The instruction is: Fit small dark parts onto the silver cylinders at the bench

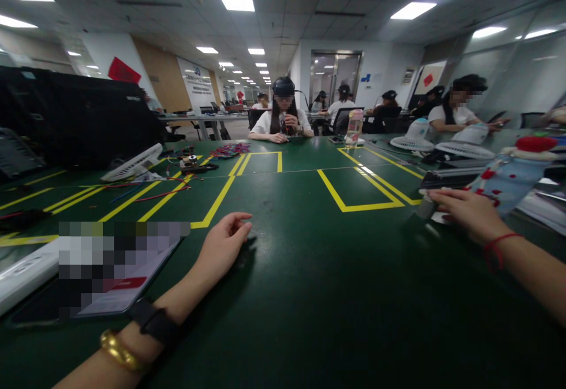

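Note:
My left hand (pixel 225 240) rests over the green table (pixel 287 294), its fingers curled with a gap between thumb and forefinger and nothing between them. At the right, my right hand (pixel 469 212) has its fingers closed on a small grey object (pixel 426 206), which stands at the table surface. Just beyond that hand are a light blue bottle (pixel 510 180) with a red top and a long dark box (pixel 455 178). A tablet (pixel 132 277) lies to the left of my left forearm, partly blurred.
Yellow tape (pixel 374 207) marks rectangles on the table. Red and blue wires (pixel 177 187), a white fan (pixel 135 162) and coloured bundles (pixel 232 150) lie at the left. A clear bottle (pixel 354 127) stands far back. A person (pixel 283 121) sits opposite.

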Tool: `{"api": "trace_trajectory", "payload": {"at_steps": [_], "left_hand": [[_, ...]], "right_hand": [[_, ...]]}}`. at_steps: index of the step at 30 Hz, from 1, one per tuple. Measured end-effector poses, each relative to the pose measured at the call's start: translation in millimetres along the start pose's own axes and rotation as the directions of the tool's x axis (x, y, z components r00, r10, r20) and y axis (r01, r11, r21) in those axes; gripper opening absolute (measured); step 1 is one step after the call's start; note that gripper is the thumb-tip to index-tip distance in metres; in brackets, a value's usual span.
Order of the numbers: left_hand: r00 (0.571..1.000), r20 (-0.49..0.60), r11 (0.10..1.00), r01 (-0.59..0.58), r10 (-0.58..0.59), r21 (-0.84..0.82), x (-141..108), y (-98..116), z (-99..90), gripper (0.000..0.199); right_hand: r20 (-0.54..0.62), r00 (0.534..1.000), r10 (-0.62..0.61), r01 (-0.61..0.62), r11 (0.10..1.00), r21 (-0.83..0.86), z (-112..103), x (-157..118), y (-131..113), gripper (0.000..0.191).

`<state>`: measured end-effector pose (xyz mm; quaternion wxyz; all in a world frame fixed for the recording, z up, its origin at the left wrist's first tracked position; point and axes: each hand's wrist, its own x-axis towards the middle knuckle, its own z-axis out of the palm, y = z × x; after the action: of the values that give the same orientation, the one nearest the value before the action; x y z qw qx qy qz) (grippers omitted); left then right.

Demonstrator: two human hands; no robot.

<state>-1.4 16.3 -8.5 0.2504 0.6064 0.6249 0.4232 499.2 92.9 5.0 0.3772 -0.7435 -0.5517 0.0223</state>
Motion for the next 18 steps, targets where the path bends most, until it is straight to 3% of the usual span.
{"api": "trace_trajectory", "payload": {"at_steps": [2, 6, 13, 16, 18], "left_hand": [[1.0, 0.0, 1.0, 0.001, -0.001, -0.002, 0.2, 0.0, -0.1, 0.037], [1.0, 0.004, 1.0, -0.003, 0.003, -0.001, 1.1, -0.1, 0.1, 0.037], [1.0, 0.013, 1.0, -0.002, 0.003, -0.021, 2.8, -4.4, 0.7, 0.036], [1.0, 0.021, 1.0, -0.004, 0.005, -0.019, 2.5, -4.6, 0.5, 0.035], [1.0, 0.024, 1.0, -0.002, 0.002, -0.011, 1.9, -3.5, 0.2, 0.035]], "right_hand": [[0.077, 0.997, -0.021, 0.024, 0.999, -0.034, -1.2, -3.0, -3.4, 0.043], [0.116, 0.992, -0.049, 0.07, 0.981, -0.179, -4.3, -7.7, -7.7, 0.056], [0.063, 0.998, -0.015, 0.035, 0.942, -0.334, -7.4, -4.6, 5.7, 0.057], [0.003, 0.996, -0.087, 0.081, 0.915, -0.396, -12.2, -4.0, -10.3, 0.068], [-0.068, 0.981, -0.184, 0.133, 0.877, -0.461, -21.2, -8.1, -24.7, 0.065]]}}
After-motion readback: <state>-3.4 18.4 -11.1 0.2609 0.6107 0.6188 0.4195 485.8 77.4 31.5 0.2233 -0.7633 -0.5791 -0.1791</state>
